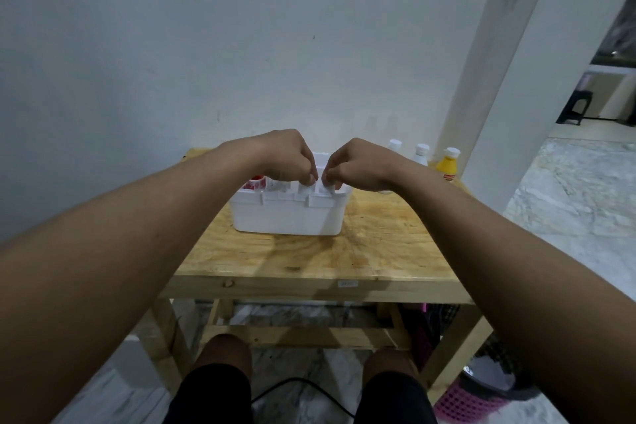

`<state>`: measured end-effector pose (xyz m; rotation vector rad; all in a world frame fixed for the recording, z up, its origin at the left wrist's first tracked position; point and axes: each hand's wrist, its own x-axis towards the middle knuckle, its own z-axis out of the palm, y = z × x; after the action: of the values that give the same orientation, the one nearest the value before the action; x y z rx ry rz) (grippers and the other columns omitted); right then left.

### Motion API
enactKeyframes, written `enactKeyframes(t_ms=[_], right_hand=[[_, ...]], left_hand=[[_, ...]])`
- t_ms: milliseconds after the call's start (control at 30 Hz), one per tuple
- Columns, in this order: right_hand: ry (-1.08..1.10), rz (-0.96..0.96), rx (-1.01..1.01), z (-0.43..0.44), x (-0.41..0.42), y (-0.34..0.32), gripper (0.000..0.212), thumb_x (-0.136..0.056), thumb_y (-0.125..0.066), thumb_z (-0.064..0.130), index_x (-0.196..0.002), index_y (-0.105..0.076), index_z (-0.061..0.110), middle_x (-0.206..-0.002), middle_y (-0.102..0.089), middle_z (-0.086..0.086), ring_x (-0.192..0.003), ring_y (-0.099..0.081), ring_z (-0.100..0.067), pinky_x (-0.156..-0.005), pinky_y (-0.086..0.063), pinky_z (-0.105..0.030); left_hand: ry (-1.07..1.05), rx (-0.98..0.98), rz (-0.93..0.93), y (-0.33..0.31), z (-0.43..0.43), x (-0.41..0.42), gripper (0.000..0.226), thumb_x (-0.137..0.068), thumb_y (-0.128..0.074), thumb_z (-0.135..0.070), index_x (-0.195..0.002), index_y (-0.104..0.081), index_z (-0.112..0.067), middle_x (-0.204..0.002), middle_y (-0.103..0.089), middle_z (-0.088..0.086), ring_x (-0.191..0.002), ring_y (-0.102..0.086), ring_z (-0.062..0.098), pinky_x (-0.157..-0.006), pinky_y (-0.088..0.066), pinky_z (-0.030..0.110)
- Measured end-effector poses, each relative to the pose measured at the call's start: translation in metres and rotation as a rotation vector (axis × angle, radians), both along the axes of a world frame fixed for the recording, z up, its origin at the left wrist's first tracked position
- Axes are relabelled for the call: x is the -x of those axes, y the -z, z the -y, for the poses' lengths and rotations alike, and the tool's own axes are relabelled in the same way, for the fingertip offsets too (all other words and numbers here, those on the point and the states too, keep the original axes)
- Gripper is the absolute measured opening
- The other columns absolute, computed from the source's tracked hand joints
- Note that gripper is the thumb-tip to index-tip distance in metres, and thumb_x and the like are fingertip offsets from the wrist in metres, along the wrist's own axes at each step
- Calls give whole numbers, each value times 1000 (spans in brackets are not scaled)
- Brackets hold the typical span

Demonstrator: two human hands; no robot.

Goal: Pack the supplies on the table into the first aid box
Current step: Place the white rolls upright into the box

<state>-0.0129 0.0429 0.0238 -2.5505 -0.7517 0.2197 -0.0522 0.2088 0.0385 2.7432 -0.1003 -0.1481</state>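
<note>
While the person is sitting at the wooden table [309, 262], two knees [223, 354] in black shorts [213, 396] are showing at six o'clock of the view, under the table's near edge. A dark cable [292, 384] is curving across the marble floor between them, and a pink basket [464, 403] is lying on the floor at five o'clock, beside the table's right leg.

Both forearms are reaching forward over the tabletop and converging on the white first aid box [285, 217], which is standing with no lid over it at the table's middle, toward twelve o'clock from the person. The left hand [287, 155] is hovering over the box's centre at eleven o'clock, its fingers curled down and bunched together, the tips pinching the top of a white insert [303, 190] inside the box. The right hand [358, 163] is mirroring it at one o'clock, fingers likewise curled and clamping a neighbouring part of that insert; the two sets of fingertips are nearly touching. What exactly the insert is cannot be told.

A red-and-white roll [255, 182] is sitting inside the box's nine o'clock end. Beyond the right wrist, at the table's two o'clock corner, two white bottles [421, 155] and a yellow bottle [446, 165] are standing upright in a row, still outside the box. A pale wall [206, 45] is rising behind the table.
</note>
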Motion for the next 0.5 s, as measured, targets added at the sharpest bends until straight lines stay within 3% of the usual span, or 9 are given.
enactKeyframes(t_ms=[233, 500], right_hand=[[-10, 73, 31, 0, -5, 3, 18, -88, -64, 17, -92, -82, 16, -86, -77, 7, -87, -70, -9, -86, -57, -33], [-13, 110, 43, 0, -11, 4, 20, -91, -63, 12, -98, -81, 13, -93, -78, 4, -91, -70, -11, -84, -56, -29]], left_hand=[[0, 25, 71, 5, -5, -3, 12, -85, -75, -21, -94, -81, -25, -83, -69, -15, -86, -59, 10, -64, -40, 23], [21, 1, 103, 7, -7, -3, 9, -84, -77, -22, -91, -80, -26, -79, -67, -16, -81, -59, 6, -60, -40, 21]])
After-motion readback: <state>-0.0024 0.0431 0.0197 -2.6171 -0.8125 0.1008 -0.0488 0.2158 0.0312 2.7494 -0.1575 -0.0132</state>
